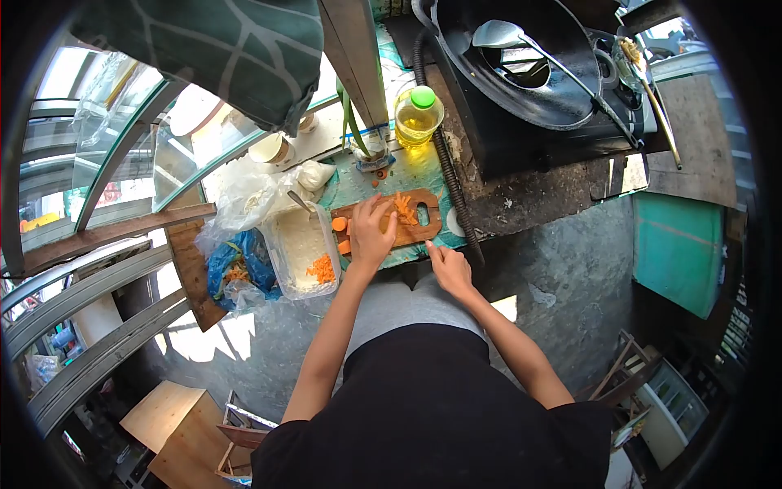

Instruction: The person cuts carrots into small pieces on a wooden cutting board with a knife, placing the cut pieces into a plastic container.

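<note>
My left hand (373, 235) rests over the wooden chopping board (425, 232), its fingers stretched out and a little apart. Cut carrot strips (405, 209) lie beside its fingertips. Orange carrot chunks (340, 223) sit at the board's left end, partly behind that hand. At the board's near right edge is my right hand (450, 269), fingers curled in; whatever it may hold is hidden. Left of the board stands a clear plastic tub (283, 244) with white flour-like powder, a heap of diced carrot (322, 269) and a spoon (300, 201).
Beyond the board stand a jar of yellow oil (417, 122) with a green lid and a small packet (375, 155). A large black wok (521, 65) with a metal spatula (498, 34) is on the stove. A blue plastic bag (243, 262) of scraps lies left. A black hose (453, 175) runs beside the board.
</note>
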Tool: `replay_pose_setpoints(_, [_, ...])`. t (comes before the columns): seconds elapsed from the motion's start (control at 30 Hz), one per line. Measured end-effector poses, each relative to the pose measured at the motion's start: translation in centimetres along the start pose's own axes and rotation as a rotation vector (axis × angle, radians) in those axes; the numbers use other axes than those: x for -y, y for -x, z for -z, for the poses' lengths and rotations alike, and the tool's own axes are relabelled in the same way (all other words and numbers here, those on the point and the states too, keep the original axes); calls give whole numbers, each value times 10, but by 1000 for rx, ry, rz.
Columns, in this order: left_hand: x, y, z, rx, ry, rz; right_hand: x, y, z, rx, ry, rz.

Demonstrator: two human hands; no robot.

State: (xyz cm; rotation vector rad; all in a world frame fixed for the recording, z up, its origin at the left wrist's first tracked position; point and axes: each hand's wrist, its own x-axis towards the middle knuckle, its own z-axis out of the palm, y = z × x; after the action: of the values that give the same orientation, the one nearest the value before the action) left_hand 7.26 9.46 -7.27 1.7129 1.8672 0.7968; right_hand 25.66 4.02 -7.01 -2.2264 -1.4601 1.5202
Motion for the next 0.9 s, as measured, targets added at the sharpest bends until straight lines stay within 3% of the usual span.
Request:
replay_pose_setpoints(0.07, [-17, 10, 5, 52, -150, -216, 2, 10, 4, -197, 259, 196])
replay_pose_setpoints(0.17, [-27, 28, 4, 185, -256, -295, 1, 20, 12, -377, 383, 365])
replay_pose_setpoints(0.27, [-23, 34, -5, 167, -292, -214, -6, 28, 21, -433, 475, 375])
replay_pose_setpoints(0.4, [-21, 28, -6, 163, -334, -62, -17, 38, 33, -427, 474, 361])
replay_pose_setpoints(0.53, [-7, 23, 6, 81, -299, -99, -20, 39, 40, -343, 384, 348])
replay_pose_setpoints(0.6, [10, 18, 11, 157, 3, 31, -18, 33, 41, -204, 324, 216])
replay_pose_setpoints(0.7, [21, 20, 23, 20, -55, -92, -13, 26, 39, -145, 275, 144])
replay_pose_setpoints(0.77, [24, 24, 29, 68, 16, 6, -12, 22, 38, -129, 278, 148])
replay_pose_setpoints(0.9, [21, 34, 33, 148, -79, -72, -12, 12, 37, -107, 257, 164])
